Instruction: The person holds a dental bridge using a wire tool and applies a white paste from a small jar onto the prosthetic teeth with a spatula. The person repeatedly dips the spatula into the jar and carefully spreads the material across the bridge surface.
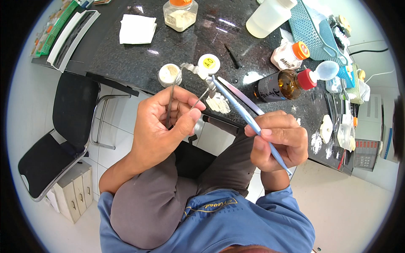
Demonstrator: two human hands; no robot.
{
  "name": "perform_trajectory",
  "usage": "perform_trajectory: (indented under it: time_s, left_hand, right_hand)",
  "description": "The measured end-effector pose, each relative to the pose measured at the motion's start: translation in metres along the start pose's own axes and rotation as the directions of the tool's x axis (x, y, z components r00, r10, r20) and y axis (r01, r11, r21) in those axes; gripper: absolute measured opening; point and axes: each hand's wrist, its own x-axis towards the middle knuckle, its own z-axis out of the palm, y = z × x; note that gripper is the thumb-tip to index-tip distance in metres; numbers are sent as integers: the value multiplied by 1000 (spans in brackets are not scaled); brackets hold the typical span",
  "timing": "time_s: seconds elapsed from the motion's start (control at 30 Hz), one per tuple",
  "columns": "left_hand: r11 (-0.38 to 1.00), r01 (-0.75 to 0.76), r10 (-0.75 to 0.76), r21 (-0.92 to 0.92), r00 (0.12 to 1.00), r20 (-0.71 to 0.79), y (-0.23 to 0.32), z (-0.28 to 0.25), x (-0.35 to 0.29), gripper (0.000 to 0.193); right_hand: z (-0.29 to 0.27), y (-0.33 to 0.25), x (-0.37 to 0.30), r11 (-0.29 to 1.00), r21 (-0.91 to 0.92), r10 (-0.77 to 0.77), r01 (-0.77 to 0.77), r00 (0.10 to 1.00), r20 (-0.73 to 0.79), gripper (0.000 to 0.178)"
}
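My left hand (162, 122) is closed around a thin metal tool with two slender arms (171, 99), perhaps tweezers. At its far end is a curved, silvery, scalloped strip (190, 67) that looks like a dental framework. My right hand (280, 141) pinches a slim light-blue instrument (242, 110), its tip close to the strip's right end. A pink-purple stick (240, 96) runs beside it to my fingers; whether I hold it too, I cannot tell. Nearby stand an open jar of pale powder (170, 74) and a round white lid (209, 64) with a yellow label.
Pale paste (218, 103) lies at the table edge. An amber bottle with red cap (278, 85) lies tilted at right, near an orange-capped jar (289, 55). Farther back are a white bottle (270, 19), a powder jar (180, 17) and folded tissue (137, 29). A black chair (74, 105) stands left.
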Motion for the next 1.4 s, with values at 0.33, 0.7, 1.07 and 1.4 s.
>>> perform_trajectory:
  time_s: [0.33, 0.7, 1.07, 1.4]
  left_hand:
    - [1000, 7, -7, -2, 1000, -4, 0, 0, 0, 11]
    - [1000, -1, 1, -5, 1000, 9, -1, -1, 1, 10]
    - [999, 8, -7, -40, 1000, 16, -1, -2, 1, 11]
    - [999, 13, -12, -37, 1000, 16, 1, 0, 1, 11]
  right_hand:
    - [0, 0, 0, 1000, -2, 24, -24, 1000, -19, 25]
    - [-7, 1, -3, 990, 144, 21, -11, 997, -73, 24]
    - [2, 3, 0, 984, 175, 24, -13, 998, -59, 20]
    - [6, 8, 0, 997, 72, -13, 13, 1000, -10, 21]
